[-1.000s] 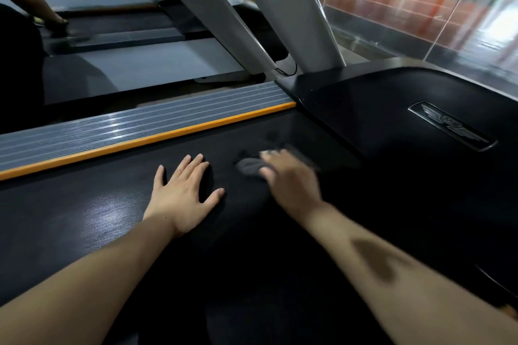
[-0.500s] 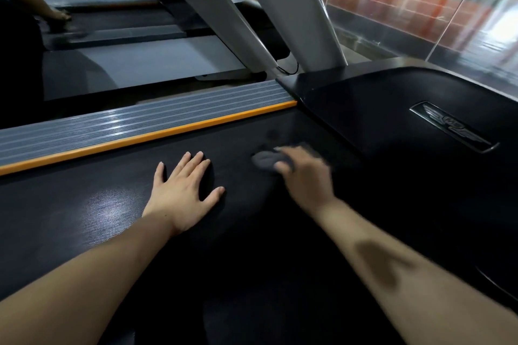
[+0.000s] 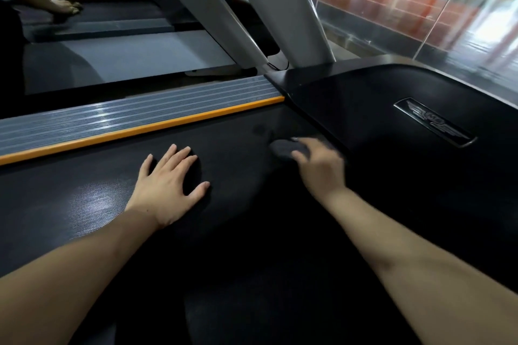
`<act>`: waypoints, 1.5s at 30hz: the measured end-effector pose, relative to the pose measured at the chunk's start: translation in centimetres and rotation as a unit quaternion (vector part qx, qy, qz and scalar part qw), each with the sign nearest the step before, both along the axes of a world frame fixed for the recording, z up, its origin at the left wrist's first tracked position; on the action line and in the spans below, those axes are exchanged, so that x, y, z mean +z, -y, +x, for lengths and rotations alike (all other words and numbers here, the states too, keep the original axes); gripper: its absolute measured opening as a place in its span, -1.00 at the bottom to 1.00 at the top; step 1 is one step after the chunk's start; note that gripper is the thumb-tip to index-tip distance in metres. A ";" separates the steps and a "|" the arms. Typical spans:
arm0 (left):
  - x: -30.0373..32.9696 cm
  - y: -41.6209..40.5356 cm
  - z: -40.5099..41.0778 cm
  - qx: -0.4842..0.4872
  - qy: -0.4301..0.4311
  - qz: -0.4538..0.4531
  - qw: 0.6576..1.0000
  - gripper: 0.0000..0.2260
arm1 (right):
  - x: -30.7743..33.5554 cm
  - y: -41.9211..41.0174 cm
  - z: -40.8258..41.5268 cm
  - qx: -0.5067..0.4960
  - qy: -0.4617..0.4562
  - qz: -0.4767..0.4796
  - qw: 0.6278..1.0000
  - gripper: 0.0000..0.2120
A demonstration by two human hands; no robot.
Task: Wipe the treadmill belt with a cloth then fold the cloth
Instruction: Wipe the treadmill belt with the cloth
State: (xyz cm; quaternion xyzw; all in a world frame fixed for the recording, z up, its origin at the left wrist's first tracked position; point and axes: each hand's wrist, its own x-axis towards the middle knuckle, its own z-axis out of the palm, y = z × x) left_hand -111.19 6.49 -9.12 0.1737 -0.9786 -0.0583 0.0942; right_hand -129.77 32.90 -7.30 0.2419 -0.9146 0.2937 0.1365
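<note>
The black treadmill belt (image 3: 84,199) fills the lower half of the head view. My left hand (image 3: 168,185) lies flat on it, fingers spread. To its right, my right hand (image 3: 319,165) holds a small dark grey cloth (image 3: 281,147) against the belt, close to the black motor cover (image 3: 392,126). The hand is blurred and covers most of the cloth, so only its front edge shows beyond the fingertips.
A ribbed grey side rail (image 3: 126,117) with an orange strip (image 3: 140,130) borders the belt's far edge. White uprights (image 3: 280,8) rise behind the cover. Another person's hand (image 3: 66,5) rests on the neighbouring treadmill at upper left. A glass wall (image 3: 406,8) stands to the right.
My right hand has slid the cloth forward and to the right along the belt toward the motor cover. My left hand has stayed flat in place.
</note>
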 end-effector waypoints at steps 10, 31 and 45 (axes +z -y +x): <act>1.3 -0.7 0.7 -0.035 0.003 -0.022 0.999 -0.45 | 1.3 -1.9 -0.7 0.054 0.052 0.049 0.996 -0.63; -1.0 -8.9 6.5 0.054 0.011 0.056 0.997 -0.48 | 1.2 -5.2 -0.1 -0.062 0.096 0.050 0.992 -0.67; -0.8 -8.8 6.5 0.055 0.008 0.045 0.997 -0.49 | 1.3 -4.4 1.1 -0.015 0.094 0.074 0.993 -0.65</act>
